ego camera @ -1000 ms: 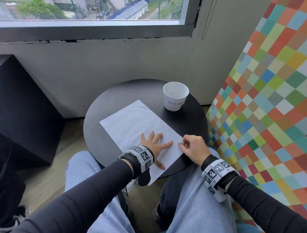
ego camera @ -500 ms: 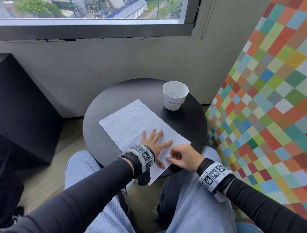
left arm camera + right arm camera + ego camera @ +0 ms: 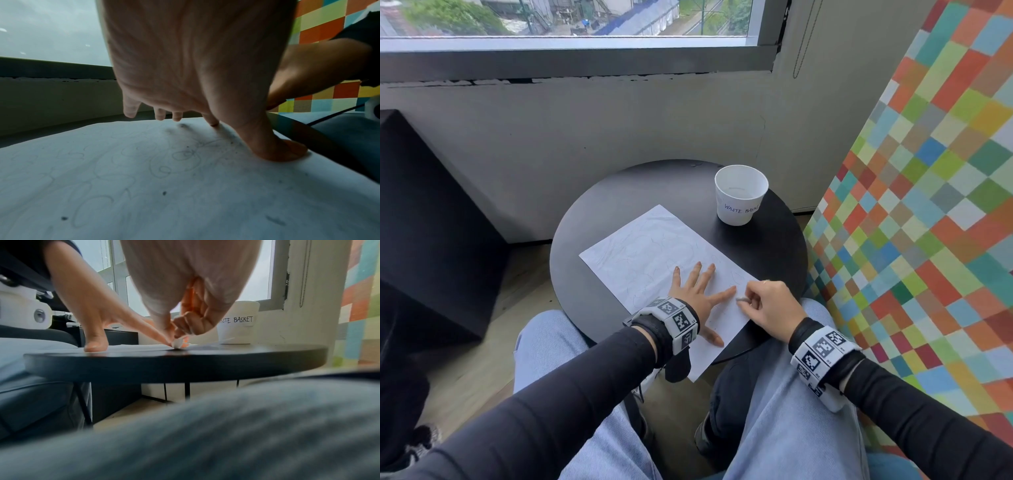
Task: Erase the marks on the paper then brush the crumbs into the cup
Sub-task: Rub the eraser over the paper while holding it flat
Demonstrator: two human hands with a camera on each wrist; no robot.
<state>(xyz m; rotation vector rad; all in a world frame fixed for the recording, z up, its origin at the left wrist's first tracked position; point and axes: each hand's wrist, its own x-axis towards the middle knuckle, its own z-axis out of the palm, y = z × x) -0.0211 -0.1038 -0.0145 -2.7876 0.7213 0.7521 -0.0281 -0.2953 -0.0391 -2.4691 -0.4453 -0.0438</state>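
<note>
A white sheet of paper [image 3: 650, 253] with faint pencil scribbles lies slantwise on the round black table [image 3: 763, 246]. My left hand [image 3: 695, 291] lies flat on its near part with fingers spread, pressing it down. In the left wrist view, dark crumbs [image 3: 164, 193] dot the paper [image 3: 144, 186] under my left hand [image 3: 205, 97]. My right hand [image 3: 763, 305] pinches a small white eraser [image 3: 742, 300] whose tip touches the paper beside the left forefinger. The right wrist view shows the eraser [image 3: 177, 343] pinched low on the sheet. A white paper cup [image 3: 740, 195] marked "WASTE BASKET" stands at the table's far right.
A wall with a window runs behind the table. A panel of coloured squares [image 3: 928, 222] stands close on the right. A black block [image 3: 431, 222] sits on the floor at the left. My knees in jeans [image 3: 774, 411] are under the table's near edge.
My right hand with the eraser moved left onto the paper's near right part, then slightly back up beside the left forefinger. The left hand stayed pressed flat.
</note>
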